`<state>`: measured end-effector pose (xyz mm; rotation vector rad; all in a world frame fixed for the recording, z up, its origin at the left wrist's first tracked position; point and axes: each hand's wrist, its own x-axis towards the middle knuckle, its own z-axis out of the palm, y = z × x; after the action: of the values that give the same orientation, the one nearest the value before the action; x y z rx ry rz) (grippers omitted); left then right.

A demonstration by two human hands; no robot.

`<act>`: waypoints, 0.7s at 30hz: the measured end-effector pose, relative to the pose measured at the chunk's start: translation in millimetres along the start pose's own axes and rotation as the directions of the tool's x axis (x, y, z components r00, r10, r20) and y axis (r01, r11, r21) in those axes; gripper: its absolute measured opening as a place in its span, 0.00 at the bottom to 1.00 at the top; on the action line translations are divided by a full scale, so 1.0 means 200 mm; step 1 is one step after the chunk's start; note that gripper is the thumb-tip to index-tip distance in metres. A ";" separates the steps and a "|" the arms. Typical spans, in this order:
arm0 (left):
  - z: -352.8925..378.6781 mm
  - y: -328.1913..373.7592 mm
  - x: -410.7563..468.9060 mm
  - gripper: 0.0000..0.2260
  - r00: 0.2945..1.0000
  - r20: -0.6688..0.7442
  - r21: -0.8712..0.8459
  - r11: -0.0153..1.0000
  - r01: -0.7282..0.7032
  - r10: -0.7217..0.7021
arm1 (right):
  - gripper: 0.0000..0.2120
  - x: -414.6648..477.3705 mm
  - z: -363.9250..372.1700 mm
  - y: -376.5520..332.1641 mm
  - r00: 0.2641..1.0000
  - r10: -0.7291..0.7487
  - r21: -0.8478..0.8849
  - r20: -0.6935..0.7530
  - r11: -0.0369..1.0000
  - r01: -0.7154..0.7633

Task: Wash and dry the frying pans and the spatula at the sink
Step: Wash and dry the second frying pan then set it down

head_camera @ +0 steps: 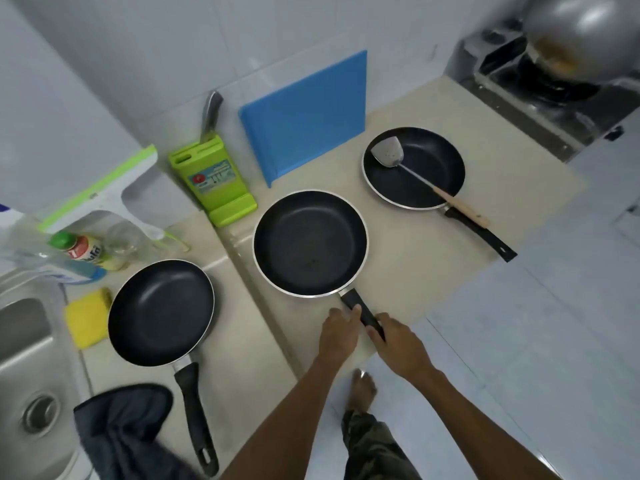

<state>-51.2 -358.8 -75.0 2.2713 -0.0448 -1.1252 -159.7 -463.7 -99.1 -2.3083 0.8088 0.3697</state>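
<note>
— Pans first: where do they sit?

— You have three on the counter. The middle pan [310, 243] is at frame centre, the left pan [160, 312] lower left just beside the sink [24, 336], the right pan [414, 168] upper right, with the spatula [420, 177] lying in it, its wooden grip over the rim.

— And your hands?

— Both are at the middle pan's handle [362, 314]. Your right hand [398, 344] is closed round its far end; your left hand [341, 329] rests against the handle nearer the pan, fingers curled, though I cannot tell whether it truly grips.

— Which step is that?

— I judge it the very start: you are taking up a pan to carry to the sink. Nothing looks wet or soapy.

— What does the next move call for?

— Lift it level and swing it toward the lower left, over the left pan, without clipping it. The sponge [86, 320] and soap bottle [88, 252] wait beside the sink, and the dark cloth [121, 424] at its edge should serve for drying.
</note>
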 end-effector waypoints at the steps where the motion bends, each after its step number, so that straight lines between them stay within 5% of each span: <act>1: 0.02 0.01 0.05 0.31 0.997 0.021 -0.115 0.991 0.074 -0.072 | 0.32 0.02 0.02 0.02 0.998 0.019 0.089 0.059 0.996 -0.024; 5: 0.07 0.08 0.17 0.24 0.974 0.027 -0.463 0.861 0.210 -0.223 | 0.22 0.10 0.06 0.03 0.974 0.145 0.312 0.173 0.930 -0.194; 10: 0.12 0.16 0.18 0.09 0.936 0.169 -0.753 0.572 0.325 -0.309 | 0.17 0.13 0.07 0.04 0.984 0.095 0.403 0.153 0.903 -0.150; 13: 0.14 0.16 0.16 0.09 0.939 0.172 -0.774 0.548 0.316 -0.298 | 0.14 0.10 0.08 0.05 0.997 0.067 0.375 -0.026 0.926 -0.053; 21: 0.12 0.13 -0.04 0.09 0.971 0.177 -0.792 0.561 0.239 -0.164 | 0.22 -0.15 0.07 -0.05 0.982 0.135 0.374 -0.133 0.924 -0.076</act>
<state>-67.5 -389.5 -66.9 1.3971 0.6086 -1.0441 -176.5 -434.7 -91.3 -1.9627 0.9912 0.0712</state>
